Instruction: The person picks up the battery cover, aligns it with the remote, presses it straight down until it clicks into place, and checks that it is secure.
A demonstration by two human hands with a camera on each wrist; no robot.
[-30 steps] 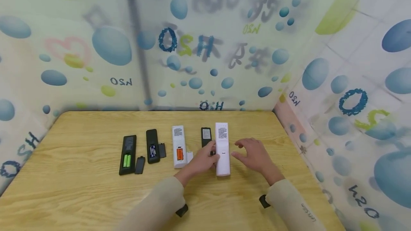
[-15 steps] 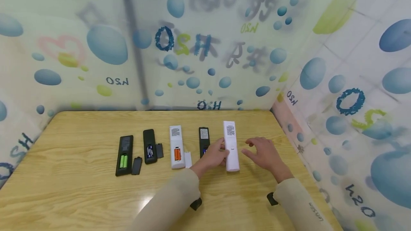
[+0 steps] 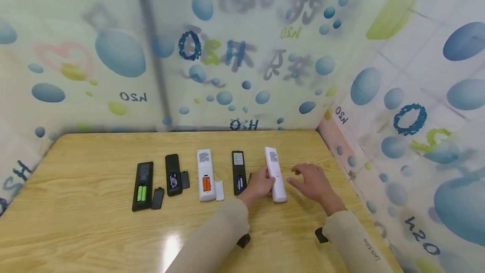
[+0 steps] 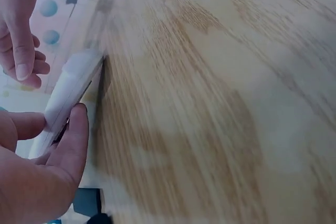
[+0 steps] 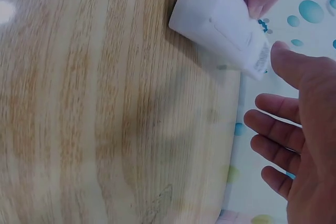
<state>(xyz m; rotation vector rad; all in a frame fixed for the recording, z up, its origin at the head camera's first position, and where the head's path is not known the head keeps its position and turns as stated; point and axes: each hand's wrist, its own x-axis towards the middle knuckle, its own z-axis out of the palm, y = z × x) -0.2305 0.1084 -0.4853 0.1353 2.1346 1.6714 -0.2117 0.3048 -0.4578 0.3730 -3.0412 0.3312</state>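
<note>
Left hand: pinches smooth, oblong white remote | right hand: thumb and fingers apart, just beside it | wood-grained surface: below both

The left sleeve and the right sleeve were long and pale beige, the right one carrying small dark lettering, hard to read. An angular black block jutted from under the left one, a second black block from under the right.
</note>
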